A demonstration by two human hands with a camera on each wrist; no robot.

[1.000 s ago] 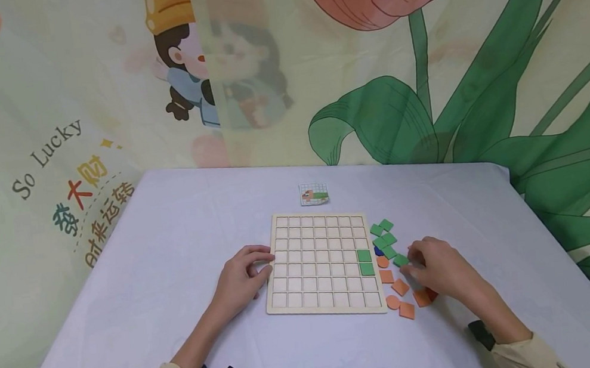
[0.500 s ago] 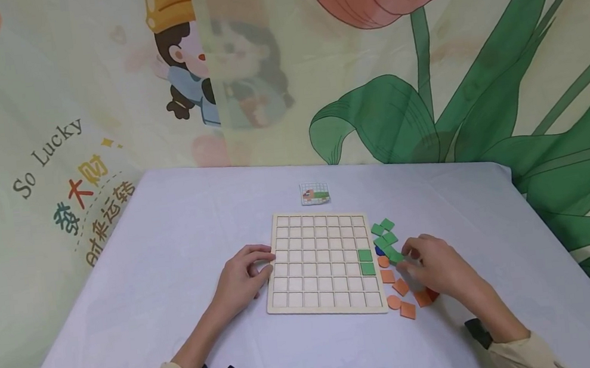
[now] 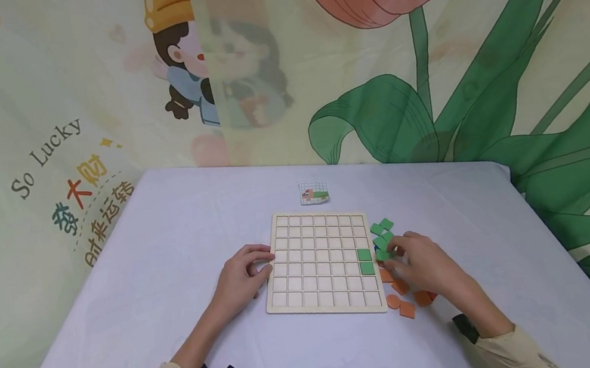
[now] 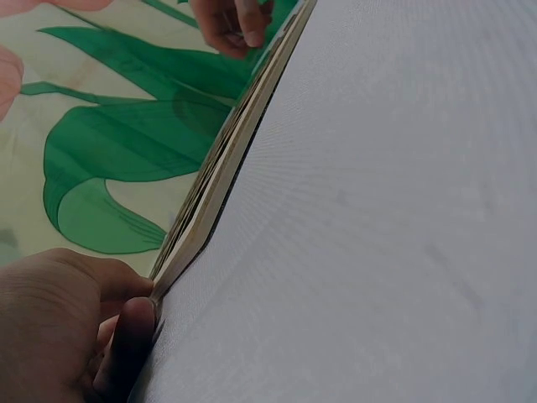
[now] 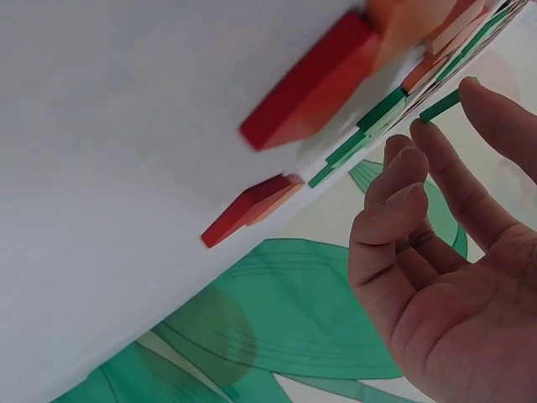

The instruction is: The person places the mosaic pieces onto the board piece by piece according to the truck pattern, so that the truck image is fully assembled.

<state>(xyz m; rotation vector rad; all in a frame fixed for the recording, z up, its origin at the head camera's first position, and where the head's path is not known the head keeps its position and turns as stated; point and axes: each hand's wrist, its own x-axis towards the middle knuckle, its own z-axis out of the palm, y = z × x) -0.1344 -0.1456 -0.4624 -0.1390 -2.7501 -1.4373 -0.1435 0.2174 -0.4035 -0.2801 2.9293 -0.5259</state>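
Observation:
A pale wooden grid board [image 3: 315, 278] lies on the table, with two green square tiles [image 3: 367, 268] set in its right-hand column. At the board's left edge my left hand [image 3: 242, 273] holds on with thumb and fingertips, seen close in the left wrist view at the frame's corner [image 4: 180, 264]. My right hand [image 3: 422, 260] hovers by the board's right side. In the right wrist view its thumb and index finger pinch a small green tile [image 5: 440, 107], the other fingers curled loosely. Several loose green tiles [image 3: 385, 224] lie just beyond this hand.
Orange square tiles [image 3: 407, 310] and an orange round piece [image 3: 392, 301] lie right of the board, some partly hidden under my right hand. Red tiles [image 5: 306, 88] show in the right wrist view. Behind the board sits a small picture card [image 3: 314, 193].
My right hand has moved left toward the board, pinching a green tile from the loose pieces. The left hand and the board have stayed where they were.

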